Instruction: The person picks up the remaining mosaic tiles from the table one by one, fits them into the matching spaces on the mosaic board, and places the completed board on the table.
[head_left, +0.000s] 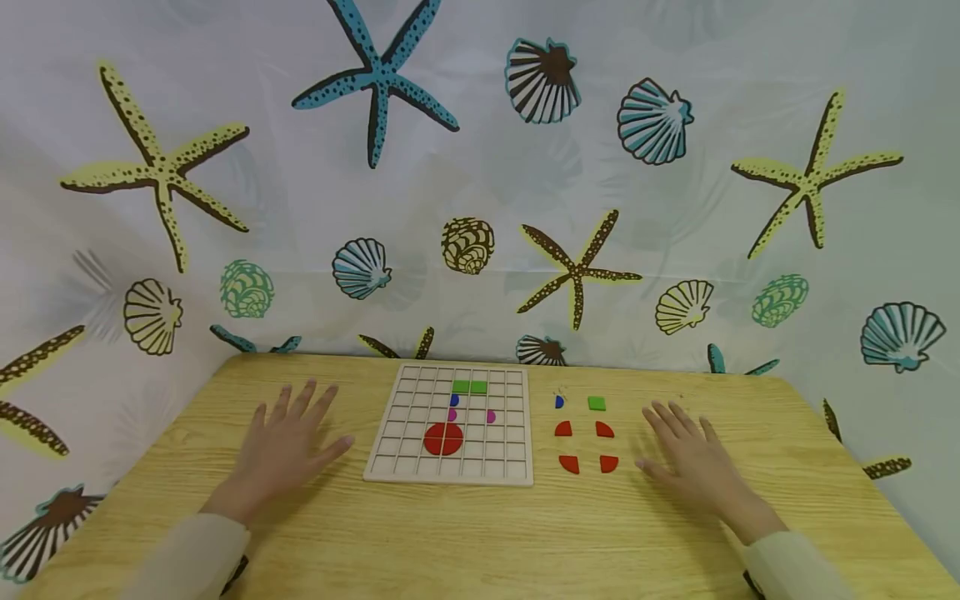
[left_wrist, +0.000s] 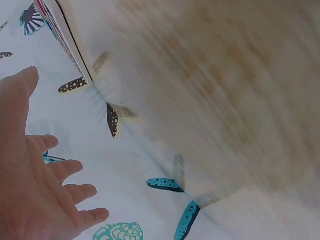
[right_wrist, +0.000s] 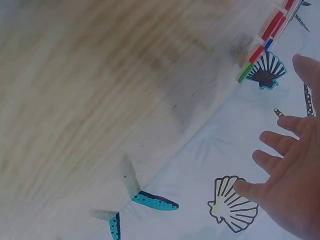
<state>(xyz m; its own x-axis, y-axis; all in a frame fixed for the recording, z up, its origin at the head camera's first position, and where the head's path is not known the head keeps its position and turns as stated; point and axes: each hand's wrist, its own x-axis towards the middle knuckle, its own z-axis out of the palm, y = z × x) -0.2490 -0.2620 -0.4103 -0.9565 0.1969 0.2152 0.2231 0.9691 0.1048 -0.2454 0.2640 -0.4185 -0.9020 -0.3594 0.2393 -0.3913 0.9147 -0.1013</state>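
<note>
My left hand (head_left: 285, 446) is spread over the table to the left of a white grid board (head_left: 495, 468), holding nothing. Fingers apart, my right hand (head_left: 692, 460) lies just right of the loose pieces and is also free of any object. On the board are two green squares (head_left: 470, 387), a small blue piece (head_left: 454, 401), two magenta pieces (head_left: 491, 416) and a red disc (head_left: 443, 439) made of quarter pieces. Between board and right hand lie a blue half-round piece (head_left: 558, 402), a green square (head_left: 596, 403) and several red quarter-circle pieces (head_left: 609, 463).
The wooden table (head_left: 465, 542) ends at the back against a white curtain (head_left: 465, 183) printed with starfish and shells, which also hangs along both sides. In both wrist views the tabletop is seen at a grazing slant.
</note>
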